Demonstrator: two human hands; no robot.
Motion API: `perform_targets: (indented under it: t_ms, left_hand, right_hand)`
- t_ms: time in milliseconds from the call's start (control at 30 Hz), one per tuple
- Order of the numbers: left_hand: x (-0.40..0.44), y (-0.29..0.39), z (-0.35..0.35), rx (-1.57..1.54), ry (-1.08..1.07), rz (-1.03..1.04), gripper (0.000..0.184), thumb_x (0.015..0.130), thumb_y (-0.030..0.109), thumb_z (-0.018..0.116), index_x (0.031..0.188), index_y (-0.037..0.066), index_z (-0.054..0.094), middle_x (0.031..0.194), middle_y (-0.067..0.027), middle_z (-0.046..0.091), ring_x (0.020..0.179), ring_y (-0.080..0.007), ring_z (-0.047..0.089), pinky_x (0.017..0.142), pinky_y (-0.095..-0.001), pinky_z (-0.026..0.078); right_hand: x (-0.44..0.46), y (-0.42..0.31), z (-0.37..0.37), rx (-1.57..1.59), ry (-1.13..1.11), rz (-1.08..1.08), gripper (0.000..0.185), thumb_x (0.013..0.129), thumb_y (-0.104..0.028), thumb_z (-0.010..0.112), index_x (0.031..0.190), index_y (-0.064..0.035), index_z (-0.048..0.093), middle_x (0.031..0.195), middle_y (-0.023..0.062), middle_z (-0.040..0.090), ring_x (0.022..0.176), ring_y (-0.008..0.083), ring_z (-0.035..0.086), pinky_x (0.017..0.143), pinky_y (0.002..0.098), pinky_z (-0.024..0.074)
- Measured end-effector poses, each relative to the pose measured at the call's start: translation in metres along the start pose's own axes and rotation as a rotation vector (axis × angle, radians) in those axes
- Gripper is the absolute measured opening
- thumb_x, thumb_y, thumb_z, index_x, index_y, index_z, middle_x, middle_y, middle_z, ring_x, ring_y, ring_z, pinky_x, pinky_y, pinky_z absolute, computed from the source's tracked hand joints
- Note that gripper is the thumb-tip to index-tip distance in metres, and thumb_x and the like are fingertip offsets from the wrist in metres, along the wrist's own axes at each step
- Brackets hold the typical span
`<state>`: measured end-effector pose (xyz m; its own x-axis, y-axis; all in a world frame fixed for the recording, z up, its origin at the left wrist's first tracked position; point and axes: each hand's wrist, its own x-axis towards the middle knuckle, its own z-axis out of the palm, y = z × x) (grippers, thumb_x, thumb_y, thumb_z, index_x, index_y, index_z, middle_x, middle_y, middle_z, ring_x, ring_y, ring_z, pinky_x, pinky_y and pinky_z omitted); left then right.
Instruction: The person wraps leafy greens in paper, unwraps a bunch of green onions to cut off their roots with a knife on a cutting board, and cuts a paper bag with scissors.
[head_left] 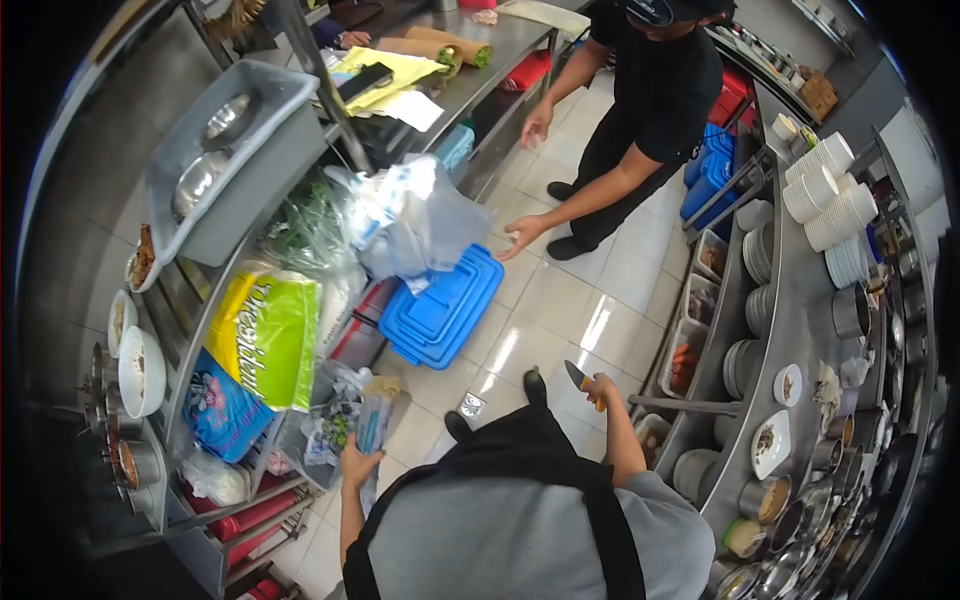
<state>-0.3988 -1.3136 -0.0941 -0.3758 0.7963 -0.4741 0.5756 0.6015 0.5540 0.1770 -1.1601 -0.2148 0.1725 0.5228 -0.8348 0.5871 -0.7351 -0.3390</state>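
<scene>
In the head view, my right hand (600,390) is closed around the orange handle of a knife (576,375), its dark blade pointing up and left over the floor. On the other side, my left hand (360,464) grips the lower end of a clear plastic package (374,422) with bluish contents at the rack's edge. Beside that package lies a clear bag of dark green and purple produce (328,436). Higher up, a blue lidded bin (443,306) stands on the tiles, with white plastic bags (415,220) just above it.
A co-worker (655,110) in black stands ahead, both hands held out. On the left rack are a grey tub (235,150) with metal bowls and a yellow-green sack (265,335). To the right, a steel counter (745,400) carries stacked bowls (835,195) and pans.
</scene>
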Motion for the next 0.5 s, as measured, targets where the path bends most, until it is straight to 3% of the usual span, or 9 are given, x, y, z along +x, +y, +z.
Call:
perform_targets:
  t_ms: [100, 200, 367, 500]
  left_hand:
    - [-0.007, 0.033, 0.022, 0.024, 0.084, 0.040, 0.071, 0.054, 0.029, 0.078, 0.110, -0.004, 0.050, 0.094, -0.0232, 0.063, 0.088, -0.0349, 0.062, 0.078, -0.0389, 0.047]
    - [-0.007, 0.052, 0.049, 0.018, 0.162, 0.030, 0.069, 0.053, 0.028, 0.079, 0.109, -0.004, 0.052, 0.094, -0.0223, 0.063, 0.087, -0.0347, 0.062, 0.078, -0.0385, 0.048]
    - [-0.025, 0.080, 0.082, -0.007, 0.230, -0.068, 0.070, 0.053, 0.030, 0.078, 0.110, -0.003, 0.054, 0.095, -0.0225, 0.063, 0.087, -0.0340, 0.063, 0.078, -0.0395, 0.048]
    - [-0.040, 0.081, 0.111, 0.000, 0.306, -0.091, 0.069, 0.053, 0.031, 0.079, 0.109, -0.003, 0.054, 0.094, -0.0220, 0.064, 0.087, -0.0336, 0.063, 0.078, -0.0391, 0.049]
  right_hand:
    - [0.040, 0.070, -0.011, 0.001, 0.027, 0.072, 0.024, 0.070, -0.016, 0.073, 0.075, 0.0040, 0.062, 0.060, 0.0143, 0.062, 0.050, 0.0240, 0.062, 0.044, 0.0377, 0.0491]
    - [0.080, 0.139, -0.020, 0.082, -0.097, 0.184, 0.022, 0.073, -0.017, 0.072, 0.072, 0.0029, 0.062, 0.058, 0.0137, 0.060, 0.046, 0.0242, 0.059, 0.041, 0.0391, 0.0471]
    - [0.074, 0.182, -0.044, 0.172, -0.232, 0.281, 0.020, 0.077, -0.017, 0.068, 0.071, 0.0012, 0.061, 0.054, 0.0114, 0.057, 0.044, 0.0238, 0.056, 0.041, 0.0386, 0.0450]
    - [0.089, 0.169, -0.077, 0.144, -0.247, 0.323, 0.019, 0.078, -0.016, 0.066, 0.071, 0.0006, 0.061, 0.054, 0.0110, 0.056, 0.044, 0.0234, 0.056, 0.041, 0.0391, 0.0444]
